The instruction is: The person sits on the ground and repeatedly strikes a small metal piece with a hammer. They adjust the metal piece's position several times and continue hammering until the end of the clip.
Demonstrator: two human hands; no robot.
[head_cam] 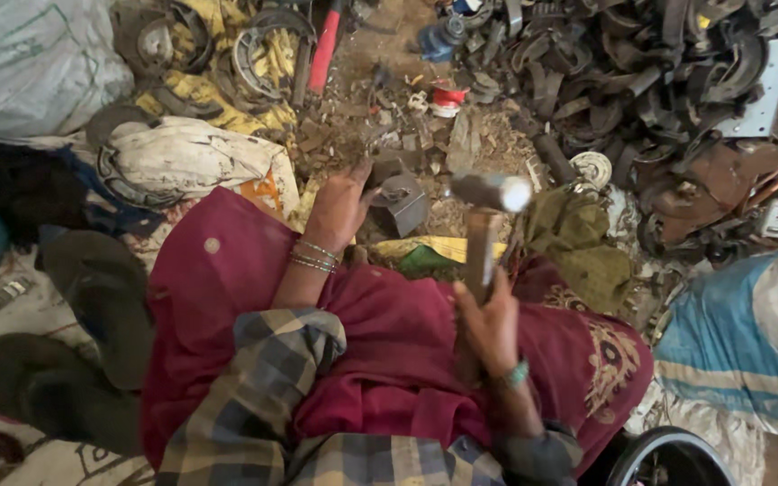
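Checked cloth of your sleeve [263, 396] fills the bottom of the view, over the dark red fabric [380, 360] across your lap, which hides your legs entirely. Your right hand [490, 326] is closed around the wooden handle of a hammer [483, 229], held upright so its blunt steel head sits just above the small metal block [402, 202] on the ground. Your left hand [339, 207] rests against that block's left side; its fingers are turned away from you, so you cannot tell whether they grip anything or only steady it. Whatever sits on top of the block is too small and blurred to make out. Beyond it, a heap of curved, rusty scrap parts [641, 81] runs off the top and right edges. Two dark sandals [74, 333] lie at your left on the printed mat.
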